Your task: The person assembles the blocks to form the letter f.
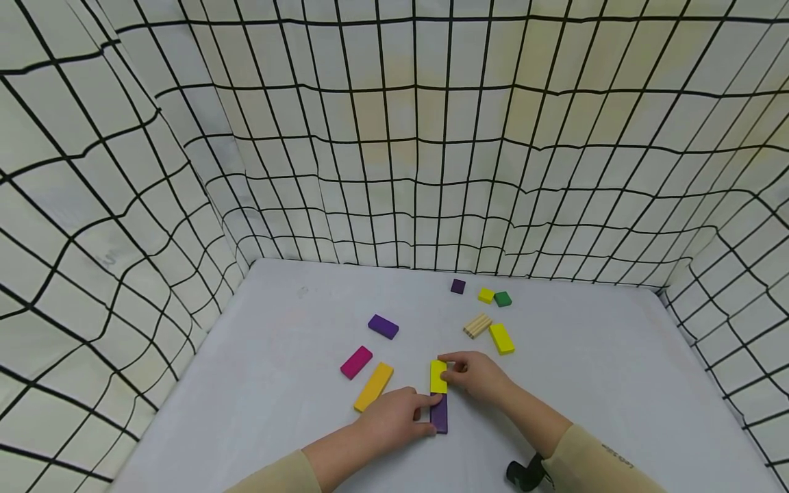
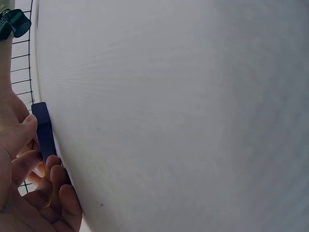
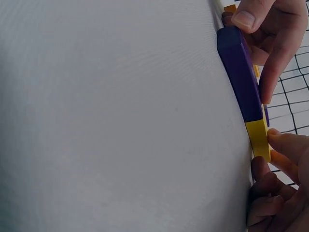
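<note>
A purple block (image 1: 439,419) and a yellow block (image 1: 438,375) lie end to end in one line on the white table. My left hand (image 1: 394,419) holds the purple block, with the thumb at its near end and the index finger reaching over it close to the joint. On the yellow block, my right hand (image 1: 479,376) has its thumb at the right side and index finger at the far end. The right wrist view shows the purple block (image 3: 240,72) meeting the yellow block (image 3: 258,137). In the left wrist view, fingers partly cover the purple block (image 2: 44,130).
Left of the hands lie an orange block (image 1: 374,387), a magenta block (image 1: 356,362) and another purple block (image 1: 383,326). Farther right are wooden sticks (image 1: 477,326), a yellow block (image 1: 502,339) and small cubes, one green (image 1: 503,299). Black netting (image 1: 416,178) surrounds the table.
</note>
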Demonstrator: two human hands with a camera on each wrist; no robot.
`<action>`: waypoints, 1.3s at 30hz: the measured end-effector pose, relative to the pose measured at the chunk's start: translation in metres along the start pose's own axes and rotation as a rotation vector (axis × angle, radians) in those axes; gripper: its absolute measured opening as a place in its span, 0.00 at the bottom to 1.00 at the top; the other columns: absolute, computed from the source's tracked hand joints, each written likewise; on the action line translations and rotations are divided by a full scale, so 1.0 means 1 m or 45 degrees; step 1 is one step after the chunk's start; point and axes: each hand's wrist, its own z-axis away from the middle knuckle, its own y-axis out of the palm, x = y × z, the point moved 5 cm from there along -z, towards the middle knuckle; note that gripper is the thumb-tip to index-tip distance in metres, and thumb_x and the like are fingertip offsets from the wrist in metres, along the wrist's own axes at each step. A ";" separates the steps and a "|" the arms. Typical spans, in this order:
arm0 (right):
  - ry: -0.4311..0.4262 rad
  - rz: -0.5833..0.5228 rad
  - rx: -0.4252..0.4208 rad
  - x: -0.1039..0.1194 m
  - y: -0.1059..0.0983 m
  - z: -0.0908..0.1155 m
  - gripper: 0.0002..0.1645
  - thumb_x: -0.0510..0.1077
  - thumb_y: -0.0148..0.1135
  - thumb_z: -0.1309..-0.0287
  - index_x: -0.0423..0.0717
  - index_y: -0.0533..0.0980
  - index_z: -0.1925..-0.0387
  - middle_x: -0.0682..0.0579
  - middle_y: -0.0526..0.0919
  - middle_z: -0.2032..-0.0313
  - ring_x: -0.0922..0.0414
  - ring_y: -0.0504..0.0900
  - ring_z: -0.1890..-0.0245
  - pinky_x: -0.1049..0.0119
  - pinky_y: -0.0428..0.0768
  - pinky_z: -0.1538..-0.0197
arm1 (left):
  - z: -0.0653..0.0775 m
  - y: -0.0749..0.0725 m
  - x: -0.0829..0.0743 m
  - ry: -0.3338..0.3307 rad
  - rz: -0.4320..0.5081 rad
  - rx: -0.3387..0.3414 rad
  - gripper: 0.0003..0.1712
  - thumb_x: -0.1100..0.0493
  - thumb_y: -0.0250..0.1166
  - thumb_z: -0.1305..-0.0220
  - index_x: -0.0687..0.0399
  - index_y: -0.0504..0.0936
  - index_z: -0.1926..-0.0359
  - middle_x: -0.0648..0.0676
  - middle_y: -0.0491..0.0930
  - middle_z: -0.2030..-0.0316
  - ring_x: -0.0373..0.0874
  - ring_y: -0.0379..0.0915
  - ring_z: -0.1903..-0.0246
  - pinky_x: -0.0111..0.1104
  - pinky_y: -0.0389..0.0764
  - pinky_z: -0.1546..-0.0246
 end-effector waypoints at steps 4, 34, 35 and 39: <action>-0.025 -0.013 0.011 0.000 -0.002 0.002 0.24 0.51 0.67 0.38 0.55 0.80 0.41 0.56 0.77 0.70 0.57 0.72 0.71 0.67 0.72 0.71 | 0.000 0.000 0.000 0.001 0.002 0.000 0.30 0.43 0.70 0.40 0.31 0.77 0.36 0.42 0.69 0.75 0.34 0.63 0.75 0.26 0.64 0.77; -0.166 0.161 0.161 -0.004 0.007 0.028 0.46 0.63 0.75 0.52 0.53 0.72 0.33 0.59 0.74 0.64 0.59 0.70 0.67 0.66 0.70 0.65 | 0.000 -0.001 0.001 0.011 0.029 -0.012 0.30 0.44 0.71 0.40 0.33 0.78 0.36 0.41 0.69 0.76 0.35 0.62 0.76 0.26 0.63 0.77; -0.173 0.177 0.150 -0.004 0.008 0.028 0.46 0.63 0.75 0.52 0.53 0.72 0.33 0.59 0.73 0.64 0.59 0.70 0.67 0.66 0.70 0.66 | 0.000 -0.001 0.001 0.011 0.029 -0.016 0.30 0.44 0.71 0.40 0.33 0.78 0.36 0.41 0.69 0.76 0.34 0.62 0.76 0.26 0.63 0.77; -0.177 0.248 0.111 -0.001 0.009 0.032 0.46 0.64 0.75 0.53 0.53 0.73 0.34 0.60 0.72 0.64 0.60 0.69 0.68 0.66 0.69 0.67 | 0.000 0.000 0.001 0.015 0.027 -0.022 0.30 0.44 0.71 0.41 0.33 0.78 0.36 0.41 0.69 0.76 0.34 0.62 0.77 0.26 0.62 0.77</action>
